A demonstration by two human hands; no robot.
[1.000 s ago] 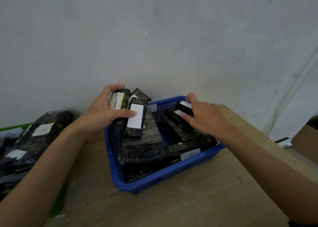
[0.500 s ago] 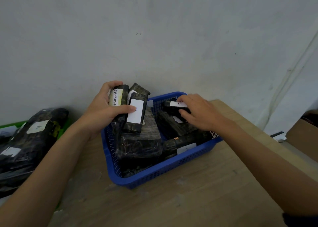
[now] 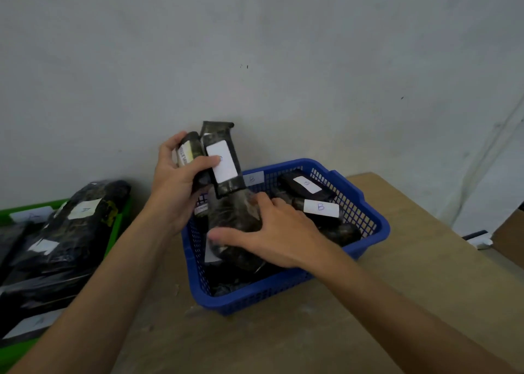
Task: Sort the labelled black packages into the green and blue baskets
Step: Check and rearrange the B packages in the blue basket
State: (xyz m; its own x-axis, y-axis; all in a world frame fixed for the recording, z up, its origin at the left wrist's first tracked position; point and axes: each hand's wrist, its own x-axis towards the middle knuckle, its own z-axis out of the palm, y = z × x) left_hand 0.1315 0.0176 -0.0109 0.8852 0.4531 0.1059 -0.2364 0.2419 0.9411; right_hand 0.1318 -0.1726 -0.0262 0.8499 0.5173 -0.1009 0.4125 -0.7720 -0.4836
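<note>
While the green basket [image 3: 120, 223] at far left holds A-labelled packages, left hand [image 3: 173, 186] grips a bunch of small packages [image 3: 222, 163] above the blue basket [image 3: 255, 294]. Right hand [image 3: 272, 237] clasps a large package [image 3: 232, 217] inside. Likely mid-sort. Next: read labels, then place.

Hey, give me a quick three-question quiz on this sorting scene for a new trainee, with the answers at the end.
1. True or false: the left hand grips several small packages at once.
2. Which letter is written on the white label just beyond the right hand?
3. The right hand grips: a) the small packages, b) the large package in the blue basket, c) the basket's rim.
Key: 1 true; 2 B; 3 b.
</note>
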